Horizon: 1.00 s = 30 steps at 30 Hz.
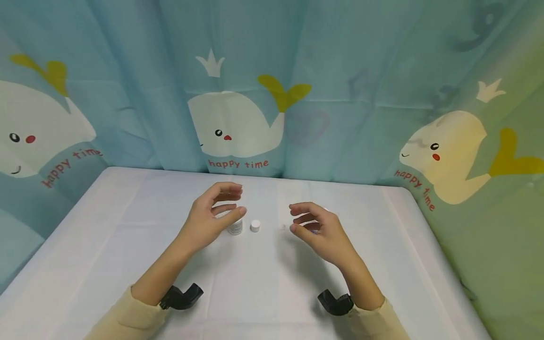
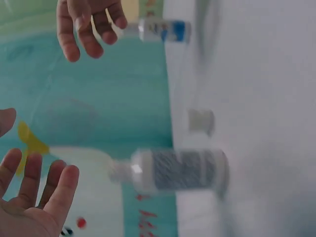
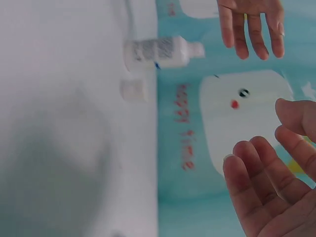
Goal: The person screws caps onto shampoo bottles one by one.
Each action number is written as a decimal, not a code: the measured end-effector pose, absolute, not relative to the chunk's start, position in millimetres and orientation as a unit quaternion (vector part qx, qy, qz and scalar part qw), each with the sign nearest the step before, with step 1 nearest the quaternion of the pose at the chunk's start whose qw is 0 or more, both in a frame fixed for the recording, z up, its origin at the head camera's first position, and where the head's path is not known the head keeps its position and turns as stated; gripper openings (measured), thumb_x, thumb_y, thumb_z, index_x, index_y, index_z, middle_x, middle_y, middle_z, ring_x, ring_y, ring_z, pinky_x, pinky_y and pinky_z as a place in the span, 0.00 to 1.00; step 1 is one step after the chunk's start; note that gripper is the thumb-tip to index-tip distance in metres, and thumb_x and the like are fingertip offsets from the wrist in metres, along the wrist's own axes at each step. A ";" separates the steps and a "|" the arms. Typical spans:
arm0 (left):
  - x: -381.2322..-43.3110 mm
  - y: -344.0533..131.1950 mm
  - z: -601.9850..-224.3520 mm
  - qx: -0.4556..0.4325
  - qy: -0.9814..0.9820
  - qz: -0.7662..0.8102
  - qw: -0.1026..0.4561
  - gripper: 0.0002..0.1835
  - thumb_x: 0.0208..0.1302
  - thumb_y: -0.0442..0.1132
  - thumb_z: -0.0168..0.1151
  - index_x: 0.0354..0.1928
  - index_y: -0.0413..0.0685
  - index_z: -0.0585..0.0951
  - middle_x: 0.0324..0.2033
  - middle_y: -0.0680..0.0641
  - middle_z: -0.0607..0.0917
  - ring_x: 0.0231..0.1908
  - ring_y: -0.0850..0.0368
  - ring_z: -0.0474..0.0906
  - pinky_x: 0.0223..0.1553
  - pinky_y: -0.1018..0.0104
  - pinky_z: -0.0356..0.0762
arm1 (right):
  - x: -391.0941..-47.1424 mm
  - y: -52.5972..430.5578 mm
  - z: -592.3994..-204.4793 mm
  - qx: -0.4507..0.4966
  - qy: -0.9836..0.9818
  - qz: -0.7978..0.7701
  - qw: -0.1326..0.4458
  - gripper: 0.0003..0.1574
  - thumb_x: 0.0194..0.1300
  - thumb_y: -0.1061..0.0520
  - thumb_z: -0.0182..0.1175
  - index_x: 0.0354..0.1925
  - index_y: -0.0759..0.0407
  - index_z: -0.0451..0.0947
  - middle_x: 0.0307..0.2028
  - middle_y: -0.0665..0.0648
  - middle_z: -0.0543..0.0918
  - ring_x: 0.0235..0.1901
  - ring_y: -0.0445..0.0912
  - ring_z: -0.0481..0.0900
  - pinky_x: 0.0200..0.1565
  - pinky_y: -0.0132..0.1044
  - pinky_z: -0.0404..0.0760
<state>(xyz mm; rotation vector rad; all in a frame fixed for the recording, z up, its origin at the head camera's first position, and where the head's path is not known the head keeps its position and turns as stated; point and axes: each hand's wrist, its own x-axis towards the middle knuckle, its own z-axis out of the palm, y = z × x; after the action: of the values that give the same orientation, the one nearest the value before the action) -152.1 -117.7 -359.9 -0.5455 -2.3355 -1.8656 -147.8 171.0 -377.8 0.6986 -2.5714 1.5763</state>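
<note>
Over the table, my left hand (image 1: 212,215) is raised with loosely bent fingers and holds nothing. Below it stands a white bottle (image 1: 235,228), partly covered by the hand; the left wrist view shows its narrow neck and grey printed label (image 2: 185,170). Just right of the bottle sits a small white cap (image 1: 255,225). My right hand (image 1: 325,231) hovers opposite, palm turned inward, fingers relaxed and nothing between them. Behind it, mostly hidden in the head view, is a second bottle with a blue and white label (image 2: 165,30).
A tiny clear object (image 1: 282,227) lies on the white table (image 1: 263,293) between the hands. Blue-green curtains (image 1: 340,132) with whale prints hang behind the table's back edge and along the sides.
</note>
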 end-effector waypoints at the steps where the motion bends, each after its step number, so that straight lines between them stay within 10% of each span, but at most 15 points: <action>1: -151.7 -122.8 -362.1 -0.173 -0.770 -0.611 0.053 0.26 0.63 0.36 0.70 0.61 0.44 0.74 0.57 0.51 0.78 0.58 0.54 0.76 0.56 0.66 0.78 | -149.2 166.2 -380.1 0.228 -0.829 0.510 0.015 0.22 0.65 0.56 0.68 0.56 0.46 0.78 0.50 0.50 0.83 0.45 0.43 0.85 0.49 0.43 0.84; 17: -159.1 -150.2 -414.7 -0.103 -0.807 -0.582 -0.012 0.34 0.61 0.41 0.72 0.66 0.43 0.69 0.64 0.38 0.72 0.64 0.37 0.71 0.63 0.42 0.71 | -180.3 106.4 -416.1 0.258 -0.858 0.441 -0.061 0.28 0.61 0.60 0.70 0.59 0.59 0.77 0.55 0.58 0.82 0.48 0.52 0.83 0.47 0.43 0.84; 30: -172.2 -145.0 -433.2 -0.123 -0.792 -0.591 -0.086 0.39 0.60 0.33 0.71 0.71 0.40 0.63 0.64 0.33 0.71 0.62 0.35 0.73 0.59 0.50 0.77 | -188.0 87.9 -427.9 0.247 -0.896 0.360 -0.083 0.33 0.59 0.56 0.72 0.63 0.51 0.77 0.56 0.54 0.82 0.52 0.49 0.79 0.54 0.47 0.77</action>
<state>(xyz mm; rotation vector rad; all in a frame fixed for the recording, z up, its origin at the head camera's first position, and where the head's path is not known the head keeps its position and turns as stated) -172.2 -145.0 -433.2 -0.4077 -2.6359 -1.9677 -188.0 87.9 -427.9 0.8208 -2.9734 1.1955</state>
